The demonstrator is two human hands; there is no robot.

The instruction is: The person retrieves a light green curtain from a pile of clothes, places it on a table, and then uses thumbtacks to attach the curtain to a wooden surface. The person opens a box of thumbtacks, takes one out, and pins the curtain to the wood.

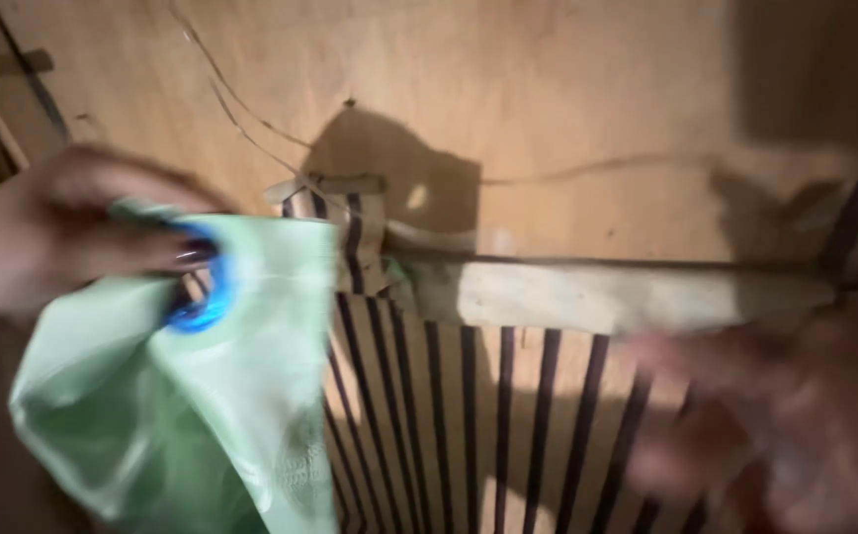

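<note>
Plywood boards (548,99), brown and scratched, fill the background, with a hard shadow thrown across the middle. A line or rail (597,262) runs level across them from the centre toward 3 o'clock, and a pale striped cloth (508,396) with dark vertical bars hangs over it, folded along its top edge.

At 9 o'clock in the view the left hand (63,232) is raised, palm turned inward, thumb and fingers pinched together on a blue clothes peg (200,297). The peg sits at the upper edge of a light green cloth (192,415), which drops from that pinch toward 6 o'clock in loose folds; its long axis hangs roughly straight down, its right border just touching or overlapping the striped cloth. Whether the peg's own jaws bite the green cloth or only lie against it cannot be told through the blur.

From the pinch, the rail lies toward 3 o'clock and at nearly the same height, its near end just beside the green cloth's top corner. The left hand is much the nearer one to both peg and cloth.

The right hand (775,425) is low at 4 o'clock, heavily blurred, in front of the striped cloth and under the rail. Its fingers look loosely spread, but whether they hold anything cannot be told.
</note>
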